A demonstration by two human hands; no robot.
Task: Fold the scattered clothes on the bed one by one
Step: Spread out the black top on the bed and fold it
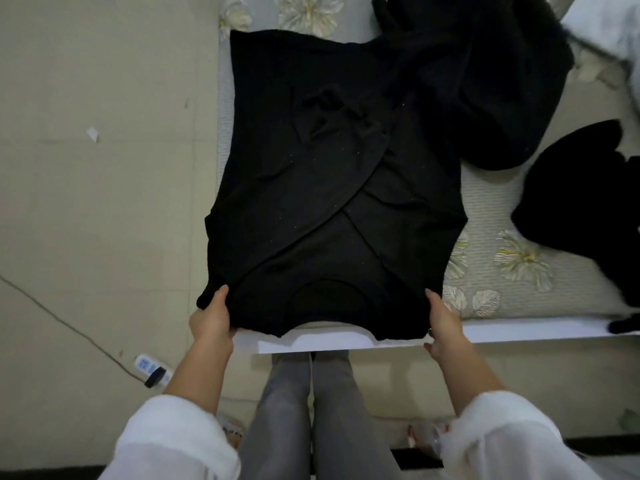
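A person at the edge of the bed [502, 206] grips a black sweater [329, 188] by its two near corners. The left hand [211, 318] pinches one shoulder and the right hand [445, 323] is closed on the other, either side of the neckline. The sweater lies flat along the bed's left side, stretching away from the hands with its sleeves crossed over its body; a dark pile [485, 81] overlaps its far right corner, and another black garment [581, 209] lies apart at right.

I have a single wide-angle view from the head, facing steeply down, close over the bed's [512, 292] near corner, with floor [104, 202] alongside.
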